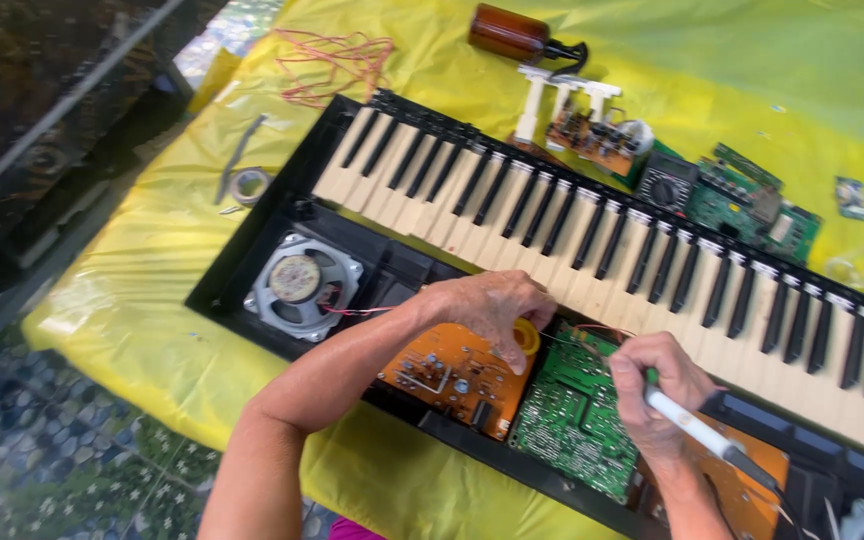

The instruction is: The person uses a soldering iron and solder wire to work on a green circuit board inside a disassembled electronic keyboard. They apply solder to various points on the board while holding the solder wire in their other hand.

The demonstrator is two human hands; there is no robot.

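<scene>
An opened electronic keyboard (592, 250) lies on a yellow cloth, its case open at the near side. My left hand (487, 310) rests over an orange circuit board (452, 375) and is closed on a small yellow round object (526, 335). My right hand (657, 385) grips a white-handled soldering iron (702, 432) above a green circuit board (577, 420); the tool's tip is hidden by my fingers. A round speaker (300, 285) sits in the case at the left, with a thin red wire running toward my left hand.
On the cloth (152, 290) beyond the keys lie loose white keys (557, 100), a brown bottle (507, 32), several green boards (752, 200), a small meter (664, 185), tangled red wire (337, 55) and a tape roll (249, 185). Tiled floor lies at lower left.
</scene>
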